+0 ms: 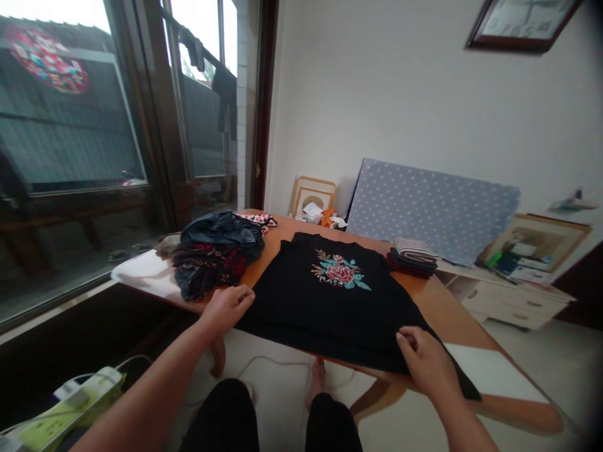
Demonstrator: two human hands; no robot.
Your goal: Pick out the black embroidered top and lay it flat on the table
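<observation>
The black rose-embroidered T-shirt [330, 307] lies flat on the wooden worktop [452, 317], my left hand [226, 311] and right hand [424, 361] at its lower edge, fingers [405, 339] half-curled on the cloth, though I cannot tell whether they grip it.

We see a tall dark-framed window [162, 113] on our left, letting in pale daylight. A white wall [377, 94] runs along our right, with a dark wooden wall frame [521, 28] high up. A polka-dot padded board [424, 210] leans against that wall behind an orange-brown wooden table [452, 307]. Beyond stands a low white drawer unit [509, 298] on a pale floor [541, 358].
</observation>
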